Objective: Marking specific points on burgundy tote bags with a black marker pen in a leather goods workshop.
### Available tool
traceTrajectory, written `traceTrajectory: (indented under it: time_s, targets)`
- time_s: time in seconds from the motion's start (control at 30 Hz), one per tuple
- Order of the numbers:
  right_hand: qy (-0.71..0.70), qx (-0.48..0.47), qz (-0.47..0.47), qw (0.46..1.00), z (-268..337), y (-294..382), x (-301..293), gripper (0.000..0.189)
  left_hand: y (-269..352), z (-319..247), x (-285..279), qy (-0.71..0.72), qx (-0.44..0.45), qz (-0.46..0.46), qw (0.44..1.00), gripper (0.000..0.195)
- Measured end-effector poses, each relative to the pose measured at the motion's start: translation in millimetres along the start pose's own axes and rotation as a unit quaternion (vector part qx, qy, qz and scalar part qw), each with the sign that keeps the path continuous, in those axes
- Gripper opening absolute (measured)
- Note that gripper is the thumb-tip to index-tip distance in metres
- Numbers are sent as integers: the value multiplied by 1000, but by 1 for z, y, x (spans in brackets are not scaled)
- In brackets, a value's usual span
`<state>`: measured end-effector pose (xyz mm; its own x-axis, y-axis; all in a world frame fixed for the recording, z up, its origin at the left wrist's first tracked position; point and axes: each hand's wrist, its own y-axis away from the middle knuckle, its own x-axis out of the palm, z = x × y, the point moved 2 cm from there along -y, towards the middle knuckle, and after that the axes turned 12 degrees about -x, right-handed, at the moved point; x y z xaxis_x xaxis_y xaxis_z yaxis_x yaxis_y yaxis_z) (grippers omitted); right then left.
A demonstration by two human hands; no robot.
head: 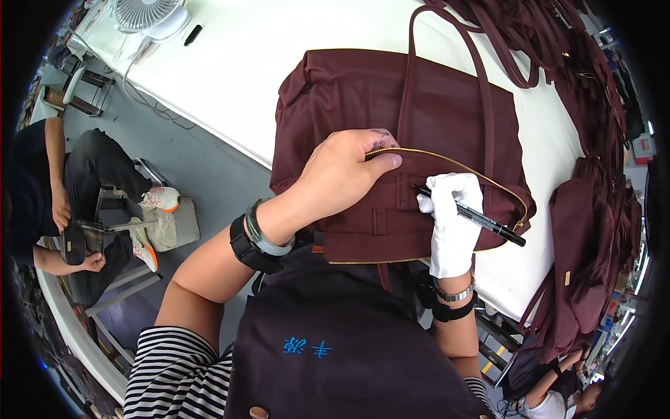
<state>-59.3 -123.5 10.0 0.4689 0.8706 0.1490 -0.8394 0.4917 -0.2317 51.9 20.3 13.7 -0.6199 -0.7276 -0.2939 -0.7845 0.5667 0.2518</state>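
Observation:
A burgundy handbag (366, 99) lies on the white table in front of me, its top towards my body. Its gold-toothed zipper (455, 160) is undone, so the two edges stand apart. My bare left hand (350, 167) pinches the far zipper edge between thumb and fingers; dark stains mark the fingertips. In a white glove, my right hand (454, 220) holds a black marker pen (489, 224) across the palm. The pen's dark tip points left, close to a stitched strap tab (405, 191). One slim handle (411, 68) loops away over the bag's body.
A white fan (149, 15) and a black pen cap (193, 35) are at the table's far left. More burgundy bags (581, 251) are heaped along the right edge. At left sits a co-worker (57, 199) holding a small dark item; another person (555, 393) is at lower right.

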Motion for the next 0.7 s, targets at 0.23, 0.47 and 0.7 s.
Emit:
traceTrajectory:
  time_s: [0.23,0.47,0.7]
  targets:
    - [37,-10,9,999,-1,0,0,8,0,1,1,-6,8,0,1000,18]
    - [30,-14,9,999,-2,0,1,6,-1,3,1,1,32,-14,999,21]
    - [42,-9,29,999,-1,1,0,6,0,1,1,-16,3,-2,1000,18]
